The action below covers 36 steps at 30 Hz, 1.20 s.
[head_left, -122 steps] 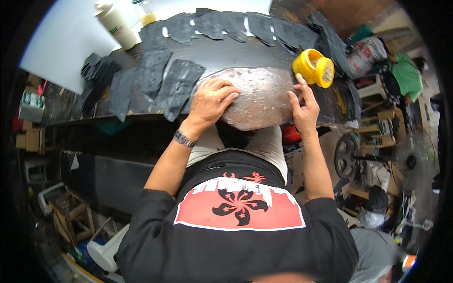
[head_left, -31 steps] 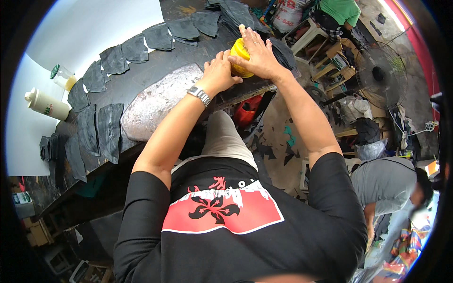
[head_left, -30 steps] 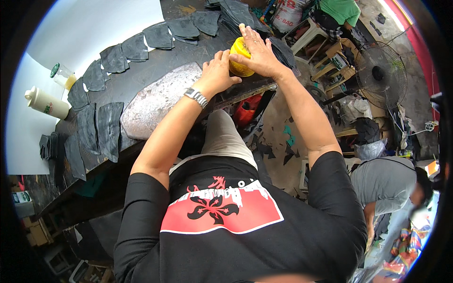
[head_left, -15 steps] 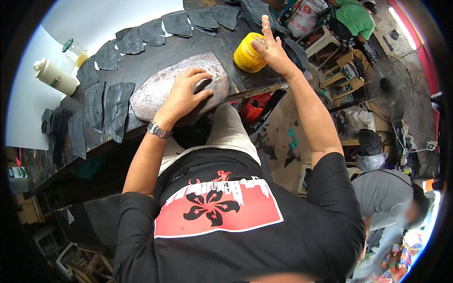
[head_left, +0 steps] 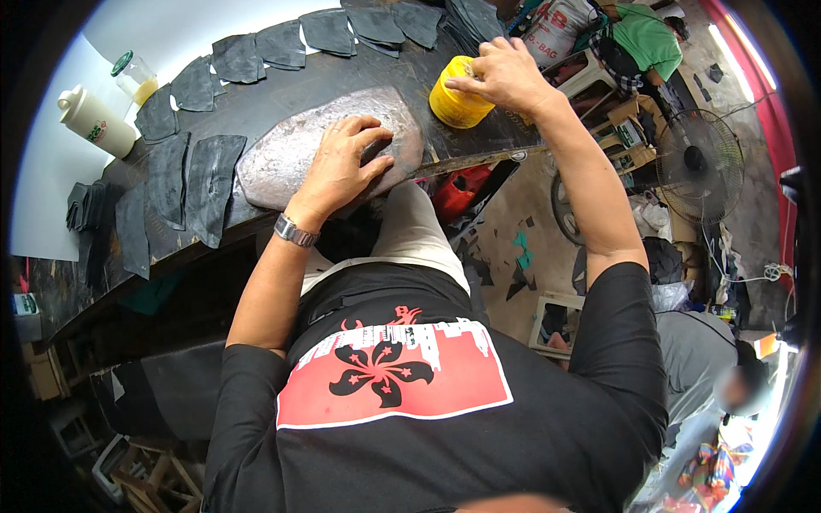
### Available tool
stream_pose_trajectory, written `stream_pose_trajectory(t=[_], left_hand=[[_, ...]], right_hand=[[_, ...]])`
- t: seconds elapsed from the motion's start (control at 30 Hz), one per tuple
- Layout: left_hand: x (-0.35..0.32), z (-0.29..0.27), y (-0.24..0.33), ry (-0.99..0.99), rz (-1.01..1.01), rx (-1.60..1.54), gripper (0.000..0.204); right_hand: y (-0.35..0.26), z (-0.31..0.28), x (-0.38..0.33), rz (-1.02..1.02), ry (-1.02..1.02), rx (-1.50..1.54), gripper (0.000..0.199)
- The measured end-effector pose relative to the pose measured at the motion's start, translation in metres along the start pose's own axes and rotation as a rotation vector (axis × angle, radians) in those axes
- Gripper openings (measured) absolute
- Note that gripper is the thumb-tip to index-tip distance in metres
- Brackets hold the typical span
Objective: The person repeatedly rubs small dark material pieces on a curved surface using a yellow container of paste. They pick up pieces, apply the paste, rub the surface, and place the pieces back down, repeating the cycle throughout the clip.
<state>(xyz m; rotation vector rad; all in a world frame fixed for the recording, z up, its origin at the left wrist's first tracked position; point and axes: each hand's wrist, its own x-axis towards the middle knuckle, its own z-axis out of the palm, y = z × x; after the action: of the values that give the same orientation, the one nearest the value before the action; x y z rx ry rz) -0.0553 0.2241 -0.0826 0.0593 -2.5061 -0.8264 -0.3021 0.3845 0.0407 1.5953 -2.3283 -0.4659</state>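
My left hand (head_left: pixel 346 167) lies on a heavy grey, worn slab (head_left: pixel 282 158) at the table's near edge. Its fingers are loosely bent and apart; a dark patch shows between thumb and fingers, and I cannot tell whether it is shadow or a thin black piece. To the right stands a yellow tub (head_left: pixel 457 104), its mouth facing up. Over its mouth is my right hand (head_left: pixel 509 77), thumb stretched across the top and the other fingers bent. The fingertips by the mouth are partly hidden, and no tool shows in them.
Black cut pieces (head_left: pixel 278 44) lie in a curved row along the far side of the dark table (head_left: pixel 231 111). More black pieces (head_left: pixel 211 184) lie left of the slab. A cream bottle (head_left: pixel 101 128) and a glass jar (head_left: pixel 134 79) stand far left. Right are a fan (head_left: pixel 699 158) and two people.
My right hand has turned over the tub, its raised fingers now bent down toward the mouth. The left hand remains on the slab. The view has shifted slightly.
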Motion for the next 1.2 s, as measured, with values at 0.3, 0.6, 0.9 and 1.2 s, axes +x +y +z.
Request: stream_pose_trajectory(t=[0.3, 0.6, 0.9, 1.2], left_hand=[[-0.001, 0.0, -0.001, 0.013, 0.045, 0.033, 0.034], [-0.017, -0.021, 0.003, -0.079, -0.004, -0.336, 0.036], [-0.066, -0.061, -0.024, 0.377, -0.206, -0.099, 0.017], [-0.067, -0.05, -0.027, 0.407, -0.114, 0.041, 0.016]], right_hand=[[-0.036, 0.029, -0.032, 0.176, 0.158, -0.147, 0.063], [-0.008, 0.081, -0.041, 0.174, 0.337, 0.861, 0.046], [0.022, 0.105, -0.027, 0.373, 0.292, 0.775, 0.05], [0.011, 0.117, -0.028, 0.386, 0.457, 0.574, 0.054]])
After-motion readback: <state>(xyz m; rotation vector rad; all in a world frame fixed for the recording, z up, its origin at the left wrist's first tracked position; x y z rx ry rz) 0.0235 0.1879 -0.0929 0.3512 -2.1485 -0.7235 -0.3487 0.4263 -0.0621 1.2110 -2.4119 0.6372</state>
